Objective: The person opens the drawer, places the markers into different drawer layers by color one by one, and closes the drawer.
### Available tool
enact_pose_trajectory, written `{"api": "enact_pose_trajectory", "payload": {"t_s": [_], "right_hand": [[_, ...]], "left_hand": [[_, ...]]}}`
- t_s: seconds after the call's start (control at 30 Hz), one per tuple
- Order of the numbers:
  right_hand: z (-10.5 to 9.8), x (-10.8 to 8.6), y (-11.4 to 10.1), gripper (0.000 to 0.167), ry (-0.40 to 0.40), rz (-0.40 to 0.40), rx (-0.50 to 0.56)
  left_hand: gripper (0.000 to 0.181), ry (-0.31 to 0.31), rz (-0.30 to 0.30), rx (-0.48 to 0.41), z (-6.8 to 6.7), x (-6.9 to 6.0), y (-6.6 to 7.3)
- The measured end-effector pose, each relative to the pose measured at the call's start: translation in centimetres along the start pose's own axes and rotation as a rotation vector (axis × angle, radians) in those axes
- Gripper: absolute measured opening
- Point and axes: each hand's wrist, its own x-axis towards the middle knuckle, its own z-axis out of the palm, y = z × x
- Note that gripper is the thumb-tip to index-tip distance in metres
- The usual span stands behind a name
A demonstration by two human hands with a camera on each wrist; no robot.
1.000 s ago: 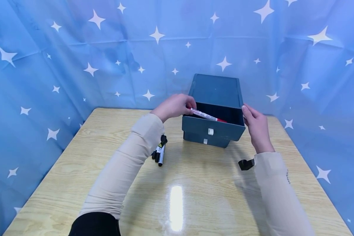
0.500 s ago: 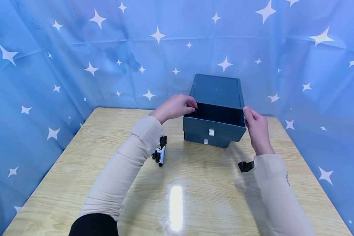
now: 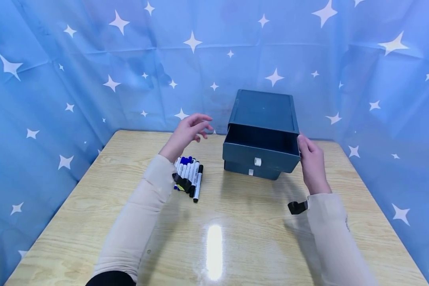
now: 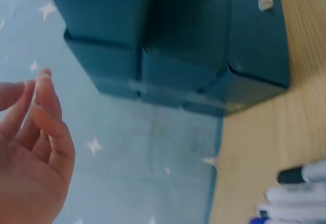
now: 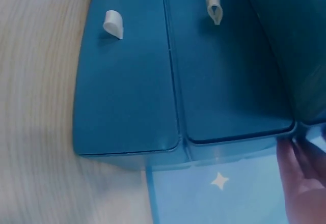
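Note:
A dark blue-green drawer cabinet (image 3: 264,109) stands at the back of the table, its top drawer (image 3: 257,153) pulled out. The drawer's inside is dark, and its floor is hidden from the head view. My right hand (image 3: 312,163) grips the cabinet's right side at the front edge; in the right wrist view the fingers (image 5: 293,175) lie along that side. Left of the cabinet, my left hand (image 3: 189,133) hangs in the air, fingers loosely bent and holding nothing. Below it, several whiteboard markers (image 3: 198,182) with black or blue caps lie side by side, partly covered by the wrist camera.
Lower drawers with white pull tabs (image 5: 113,23) are closed beneath the top one. A wood-grain table (image 3: 257,226) carries everything. Behind and beside it hangs a blue curtain (image 3: 128,59) with white stars.
My left hand held a red marker over the open drawer, let it go inside, then moved out to the left. More of the marker row shows. My right hand still holds the cabinet's side.

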Motion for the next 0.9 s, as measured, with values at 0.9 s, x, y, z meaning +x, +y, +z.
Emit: {"api": "enact_pose_trajectory", "payload": {"t_s": [0.9], "right_hand": [[-0.5,-1.4,5.4,0.044,-0.020,0.064,-0.146]], "left_hand": [[0.029,0.481,-0.203,-0.140,-4.6,-6.6,-15.5]]}}
